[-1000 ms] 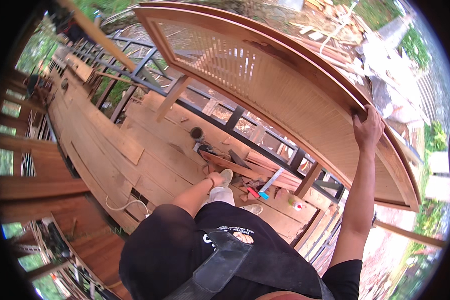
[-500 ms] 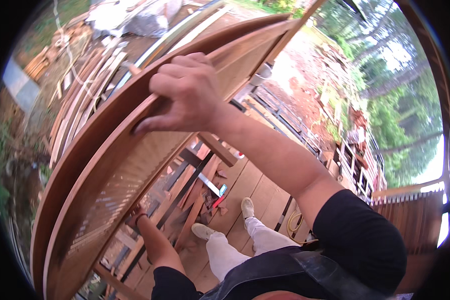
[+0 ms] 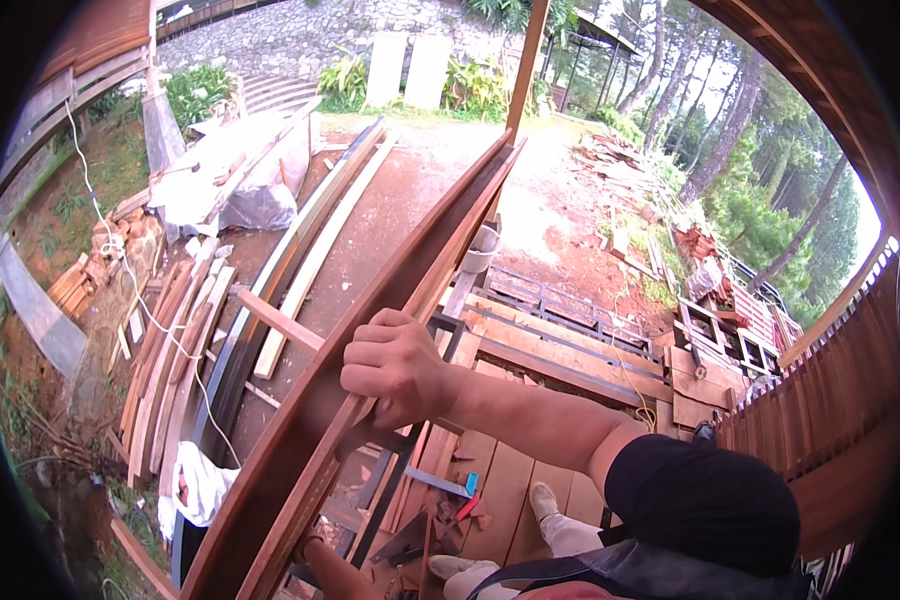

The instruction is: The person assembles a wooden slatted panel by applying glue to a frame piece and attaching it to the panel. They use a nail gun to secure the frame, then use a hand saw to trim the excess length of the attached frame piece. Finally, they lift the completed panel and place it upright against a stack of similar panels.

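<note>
Right hand [image 3: 395,365] closed around edge of long curved wooden frame [image 3: 370,350], held upright, slanting over deck [image 3: 515,480]. Left hand [image 3: 315,548] low on frame, grip not discernible.

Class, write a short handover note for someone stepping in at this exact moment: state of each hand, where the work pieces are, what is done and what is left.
Right hand: closed over the upper edge of the curved wooden frame, gripping it.
Left hand: low on the same frame, near its bottom end; grip mostly hidden.
Frame: held on edge, tilted, running from lower left up towards the post, above the plank deck.
Done: frame is lifted off the deck.
Left: it is not yet set down or fixed anywhere; scraps and small tools lie underfoot.
</note>
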A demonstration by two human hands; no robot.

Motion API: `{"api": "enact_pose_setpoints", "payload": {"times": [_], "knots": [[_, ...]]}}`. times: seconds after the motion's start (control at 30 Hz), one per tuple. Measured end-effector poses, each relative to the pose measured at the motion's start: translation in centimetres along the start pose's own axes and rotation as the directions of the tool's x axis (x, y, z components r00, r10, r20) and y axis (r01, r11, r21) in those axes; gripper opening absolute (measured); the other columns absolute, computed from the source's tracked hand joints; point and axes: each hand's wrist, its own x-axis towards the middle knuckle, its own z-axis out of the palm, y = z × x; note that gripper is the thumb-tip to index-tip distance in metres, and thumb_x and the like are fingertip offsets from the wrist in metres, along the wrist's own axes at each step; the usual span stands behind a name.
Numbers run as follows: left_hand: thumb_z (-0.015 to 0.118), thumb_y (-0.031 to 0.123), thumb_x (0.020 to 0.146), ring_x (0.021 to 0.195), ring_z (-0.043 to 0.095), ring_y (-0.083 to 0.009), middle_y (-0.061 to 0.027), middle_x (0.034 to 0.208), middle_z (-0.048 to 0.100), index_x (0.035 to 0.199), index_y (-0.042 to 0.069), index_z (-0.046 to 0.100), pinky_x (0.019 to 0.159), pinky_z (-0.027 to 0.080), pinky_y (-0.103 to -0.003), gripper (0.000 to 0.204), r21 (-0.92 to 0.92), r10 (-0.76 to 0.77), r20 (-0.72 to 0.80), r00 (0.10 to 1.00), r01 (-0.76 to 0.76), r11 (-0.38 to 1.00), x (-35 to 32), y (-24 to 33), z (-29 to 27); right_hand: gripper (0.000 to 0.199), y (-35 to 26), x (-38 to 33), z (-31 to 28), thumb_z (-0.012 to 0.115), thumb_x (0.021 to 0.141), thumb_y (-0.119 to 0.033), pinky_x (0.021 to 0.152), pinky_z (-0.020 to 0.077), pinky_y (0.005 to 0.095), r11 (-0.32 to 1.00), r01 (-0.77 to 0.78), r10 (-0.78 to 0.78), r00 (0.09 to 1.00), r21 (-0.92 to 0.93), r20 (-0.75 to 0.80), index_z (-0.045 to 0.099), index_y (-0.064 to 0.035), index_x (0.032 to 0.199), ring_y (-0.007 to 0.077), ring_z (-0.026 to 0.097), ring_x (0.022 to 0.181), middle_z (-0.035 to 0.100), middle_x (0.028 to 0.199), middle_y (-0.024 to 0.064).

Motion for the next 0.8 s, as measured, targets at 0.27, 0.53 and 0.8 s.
{"api": "enact_pose_setpoints", "payload": {"times": [0.27,0.53,0.8], "knots": [[0.047,0.049,0.094,0.098,0.063,-0.0245,-0.0076,0.105,0.066,0.115,0.011,0.061,0.087,0.051,-0.046,0.046,0.168,-0.021,0.055,0.998,0.011,0.986,-4.0,-1.0,-1.1,0.057,0.2,0.7,-3.5,0.083,0.044,-0.057,0.062,0.0384,0.0337,0.998,-0.042,0.040,0.998,0.038,0.046,0.050,-0.0155,0.062,0.0188,0.056,0.064,0.052,0.064,-0.0020],[0.048,0.047,0.095,0.097,0.063,-0.0239,-0.0064,0.104,0.066,0.114,0.012,0.062,0.087,0.051,-0.046,0.043,0.307,0.018,0.223,0.975,-0.087,0.948,-10.8,0.7,-0.4,0.059,-3.6,-1.0,-9.3,0.083,0.046,-0.059,0.058,0.0360,0.0344,0.991,-0.018,0.017,1.000,0.134,0.002,0.046,-0.0146,0.060,0.0193,0.052,0.059,0.046,0.061,-0.0018],[0.048,0.046,0.096,0.096,0.063,-0.0232,-0.0053,0.102,0.066,0.114,0.013,0.063,0.086,0.051,-0.045,0.040,0.269,0.162,0.644,0.748,-0.419,0.867,-32.5,1.5,10.7,0.040,-6.2,2.2,-22.4,0.070,0.056,-0.043,0.054,0.0380,0.0350,0.996,0.090,-0.091,0.979,-0.011,-0.185,0.043,-0.0141,0.059,0.0197,0.052,0.058,0.045,0.060,-0.0011]]}}
